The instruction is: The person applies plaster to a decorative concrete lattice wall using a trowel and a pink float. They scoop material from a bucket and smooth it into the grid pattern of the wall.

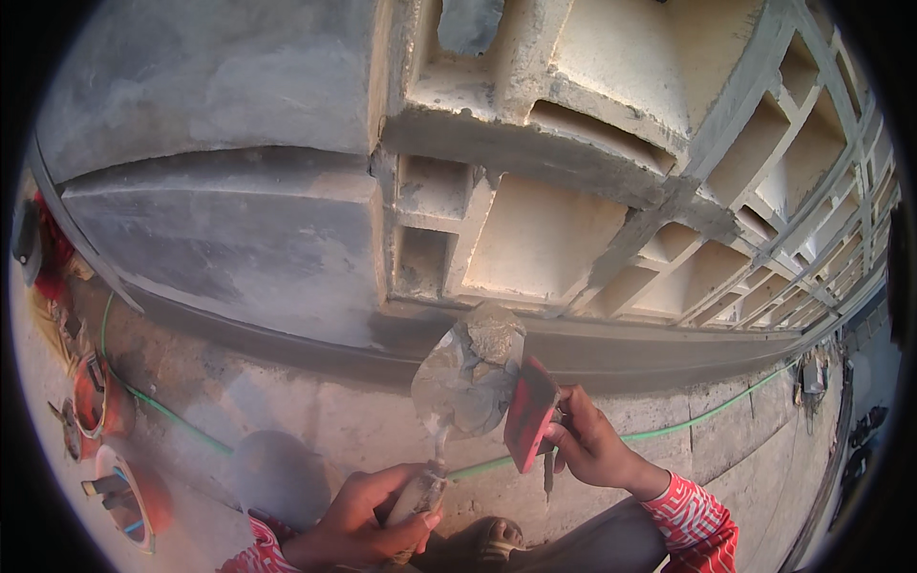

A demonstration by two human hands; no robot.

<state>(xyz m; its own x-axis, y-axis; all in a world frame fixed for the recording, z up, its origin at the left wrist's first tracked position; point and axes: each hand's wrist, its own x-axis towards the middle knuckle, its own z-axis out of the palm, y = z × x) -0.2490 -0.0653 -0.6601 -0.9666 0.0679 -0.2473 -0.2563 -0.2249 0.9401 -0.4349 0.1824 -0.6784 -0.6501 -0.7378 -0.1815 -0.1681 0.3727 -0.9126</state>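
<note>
My left hand is closed round the handle of a round-bladed trowel, its blade raised toward the foot of the wall. Wet grey mortar lies on the blade, heaped at the far end. My right hand grips a small red float tilted on edge beside the trowel's right side. I cannot tell whether the float touches the mortar. Below the right fingers hangs a thin dark pointed piece, too small to make out.
Ahead stands a wall of pale openwork blocks with grey mortar joints, next to smooth grey plaster. A green hose crosses the concrete floor behind my hands. Orange buckets with tools stand at the left.
</note>
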